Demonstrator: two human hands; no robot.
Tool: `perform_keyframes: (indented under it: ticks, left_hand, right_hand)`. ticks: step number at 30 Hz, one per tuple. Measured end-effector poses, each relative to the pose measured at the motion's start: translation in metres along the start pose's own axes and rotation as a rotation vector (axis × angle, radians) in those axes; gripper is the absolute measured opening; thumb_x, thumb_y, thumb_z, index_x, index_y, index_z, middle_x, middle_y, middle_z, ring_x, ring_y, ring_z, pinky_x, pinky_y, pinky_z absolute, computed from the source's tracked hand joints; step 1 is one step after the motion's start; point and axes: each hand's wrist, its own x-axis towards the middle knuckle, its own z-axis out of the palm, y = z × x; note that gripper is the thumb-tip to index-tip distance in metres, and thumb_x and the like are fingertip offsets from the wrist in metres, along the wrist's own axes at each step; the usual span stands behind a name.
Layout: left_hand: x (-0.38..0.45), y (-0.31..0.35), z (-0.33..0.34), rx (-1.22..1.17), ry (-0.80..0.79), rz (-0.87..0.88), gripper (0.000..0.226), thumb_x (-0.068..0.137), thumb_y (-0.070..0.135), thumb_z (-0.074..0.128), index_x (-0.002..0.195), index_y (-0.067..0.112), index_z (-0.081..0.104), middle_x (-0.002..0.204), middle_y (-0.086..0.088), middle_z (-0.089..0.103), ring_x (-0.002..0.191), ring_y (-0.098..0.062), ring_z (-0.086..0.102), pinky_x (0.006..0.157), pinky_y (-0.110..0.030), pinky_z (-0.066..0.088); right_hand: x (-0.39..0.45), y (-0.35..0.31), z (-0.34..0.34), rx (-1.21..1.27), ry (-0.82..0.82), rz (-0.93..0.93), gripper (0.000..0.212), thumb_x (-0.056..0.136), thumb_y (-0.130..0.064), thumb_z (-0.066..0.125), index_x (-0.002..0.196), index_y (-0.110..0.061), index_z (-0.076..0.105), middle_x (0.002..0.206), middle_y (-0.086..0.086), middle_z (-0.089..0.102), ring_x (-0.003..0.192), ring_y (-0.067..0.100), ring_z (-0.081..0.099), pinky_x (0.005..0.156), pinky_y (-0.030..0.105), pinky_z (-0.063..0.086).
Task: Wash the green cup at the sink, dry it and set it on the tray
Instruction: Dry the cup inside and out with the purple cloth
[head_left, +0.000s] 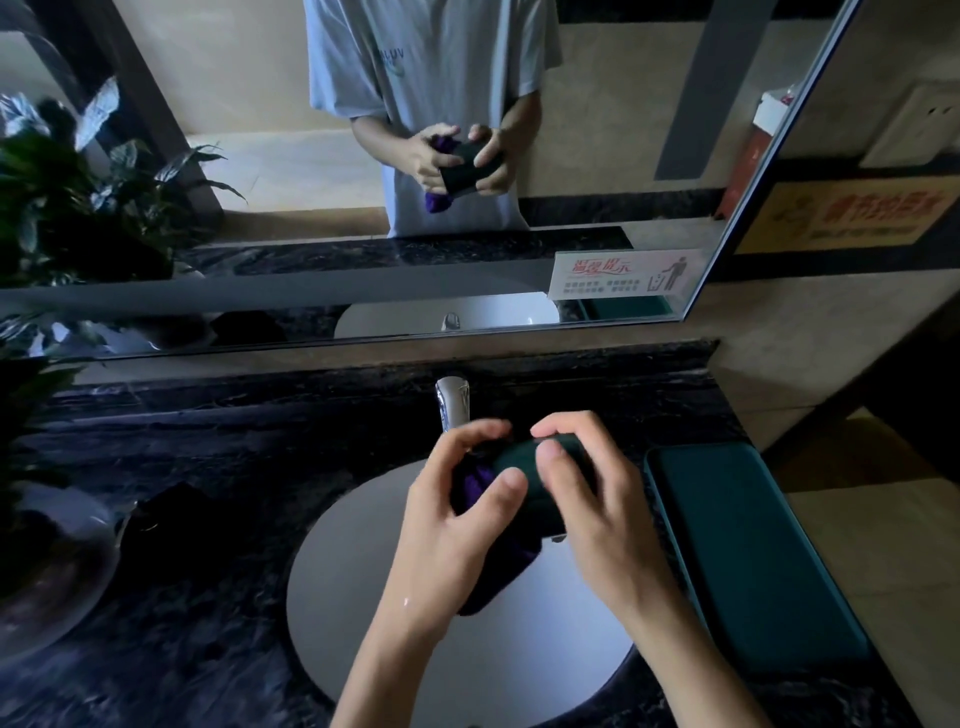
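Above the white sink basin I hold the dark green cup on its side. My right hand wraps its outer wall from the right. My left hand presses a purple cloth against the cup's left end; whether the cloth is inside the mouth I cannot tell. More cloth hangs below the cup. The dark green tray lies on the counter to the right of the basin, with nothing on it.
A chrome tap stands behind the basin, with no water visible. A potted plant fills the left of the black marble counter, with a dark object beside it. A mirror covers the wall behind.
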Motion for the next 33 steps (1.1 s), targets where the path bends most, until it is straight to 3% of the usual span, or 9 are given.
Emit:
perform_keyframes:
  ticks: [2,5,8,10,13,16,19,28,33]
  left_hand:
    - [-0.005,0.003,-0.001,0.022,-0.075,0.044,0.061,0.082,0.025,0.075,0.133,0.034,0.044,0.093,0.020,0.072,0.074,0.000,0.068,0.068,-0.016,0.055]
    - [-0.008,0.003,0.006,-0.054,-0.002,-0.042,0.059,0.092,-0.006,0.069,0.118,0.031,0.032,0.075,0.013,0.077,0.056,-0.011,0.071,0.057,-0.025,0.059]
    - [-0.011,-0.003,0.007,0.002,0.194,-0.019,0.049,0.076,0.029,0.079,0.101,0.036,0.038,0.078,0.001,0.078,0.061,-0.031,0.072,0.065,-0.052,0.062]
    - [-0.012,-0.005,0.002,0.102,0.268,0.007,0.031,0.068,0.045,0.076,0.086,0.040,0.052,0.076,0.000,0.077,0.065,-0.026,0.073,0.065,-0.045,0.061]
    - [-0.014,-0.001,0.002,0.096,0.162,0.014,0.017,0.078,0.032,0.081,0.086,0.023,0.068,0.069,-0.012,0.074,0.062,-0.030,0.073,0.057,-0.032,0.058]
    - [-0.012,0.008,0.008,0.064,0.022,0.066,0.012,0.091,0.003,0.076,0.085,0.010,0.067,0.058,-0.001,0.071,0.052,-0.009,0.066,0.056,-0.015,0.048]
    - [-0.008,0.016,0.014,-0.067,-0.045,0.003,0.012,0.093,-0.004,0.065,0.082,0.001,0.064,0.050,0.002,0.066,0.041,-0.002,0.059,0.048,-0.008,0.044]
    - [0.013,0.012,0.013,-0.054,0.109,-0.177,0.055,0.096,0.042,0.067,0.065,0.005,0.043,0.058,-0.006,0.040,0.048,-0.018,0.033,0.040,-0.019,0.029]
    - [0.010,0.003,0.010,-0.029,0.127,-0.181,0.050,0.084,0.045,0.071,0.065,0.006,0.046,0.060,-0.003,0.040,0.056,-0.019,0.037,0.046,-0.034,0.033]
  right_hand:
    - [0.004,-0.003,0.000,0.076,0.075,0.068,0.027,0.091,-0.043,0.048,0.098,-0.022,0.063,0.078,-0.005,0.060,0.072,0.014,0.054,0.066,0.022,0.043]
    - [0.003,-0.006,0.001,0.145,0.074,0.173,0.030,0.087,-0.049,0.048,0.094,-0.024,0.063,0.080,0.009,0.059,0.070,0.028,0.056,0.059,0.034,0.046]
    - [0.002,-0.005,0.006,0.246,0.075,0.279,0.024,0.088,-0.044,0.049,0.091,-0.025,0.064,0.083,0.021,0.061,0.062,0.032,0.059,0.047,0.039,0.046]
    - [0.002,-0.003,0.008,0.304,0.101,0.322,0.023,0.088,-0.041,0.049,0.090,-0.024,0.064,0.083,0.022,0.064,0.058,0.025,0.060,0.046,0.036,0.045]
    - [0.000,0.000,0.012,0.290,0.122,0.311,0.024,0.088,-0.043,0.048,0.091,-0.026,0.063,0.084,0.019,0.063,0.065,0.027,0.059,0.048,0.036,0.045]
    - [-0.001,0.001,0.014,0.247,0.138,0.266,0.028,0.087,-0.047,0.046,0.093,-0.026,0.062,0.076,-0.001,0.059,0.071,0.026,0.057,0.058,0.034,0.042]
    - [0.001,-0.001,0.011,0.205,0.139,0.216,0.024,0.089,-0.043,0.045,0.094,-0.025,0.060,0.079,0.004,0.060,0.071,0.022,0.056,0.062,0.031,0.039]
    - [-0.012,0.004,0.012,0.071,0.189,-0.141,0.032,0.094,-0.035,0.046,0.109,-0.011,0.060,0.100,0.000,0.064,0.091,0.007,0.060,0.079,0.015,0.045]
    - [-0.012,0.015,0.013,0.012,0.100,-0.215,0.032,0.095,-0.029,0.045,0.112,-0.006,0.059,0.109,0.002,0.062,0.100,0.008,0.060,0.086,0.014,0.044]
